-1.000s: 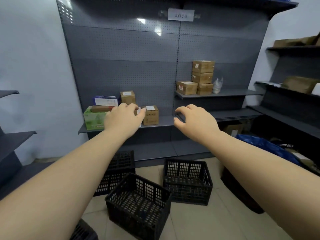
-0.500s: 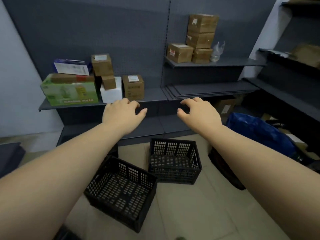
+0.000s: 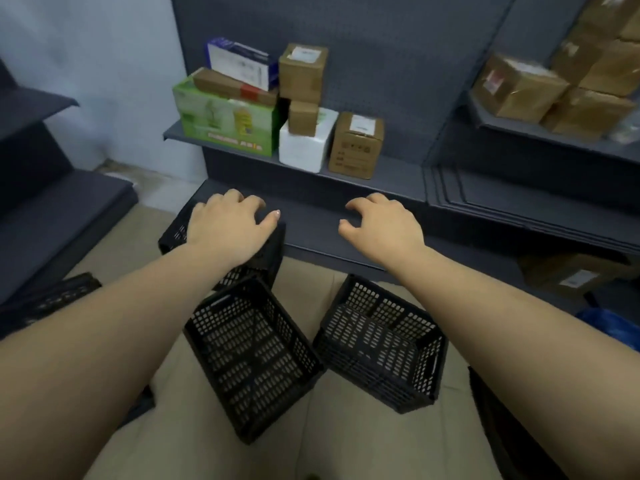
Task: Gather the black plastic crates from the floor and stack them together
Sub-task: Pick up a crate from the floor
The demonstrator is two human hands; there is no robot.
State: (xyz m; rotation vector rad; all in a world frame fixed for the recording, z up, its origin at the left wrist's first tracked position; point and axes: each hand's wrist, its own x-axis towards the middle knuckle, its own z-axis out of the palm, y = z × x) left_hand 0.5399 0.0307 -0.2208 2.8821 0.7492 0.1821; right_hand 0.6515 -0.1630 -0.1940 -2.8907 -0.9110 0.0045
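Three black perforated plastic crates stand open side up on the beige floor. The middle crate [image 3: 252, 355] is nearest me, a second crate [image 3: 381, 344] sits to its right, and a third crate [image 3: 266, 254] lies behind, mostly hidden by my left arm. A fourth black crate [image 3: 59, 299] shows at the left edge under the side shelf. My left hand [image 3: 228, 226] hovers above the far crate, fingers spread, holding nothing. My right hand [image 3: 381, 226] hovers in front of the bottom shelf, fingers curled apart, empty.
A dark grey shelf unit [image 3: 381, 188] stands just beyond the crates, carrying a green box [image 3: 225, 123], a white box [image 3: 304, 147] and cardboard boxes [image 3: 356, 147]. Another shelf [image 3: 52, 220] juts in at left. A blue bag [image 3: 609, 327] and a dark object [image 3: 502, 427] lie at right.
The view has tilted down and moved closer to the floor. Both hands have dropped lower toward the crates, the left one now over the far crate.
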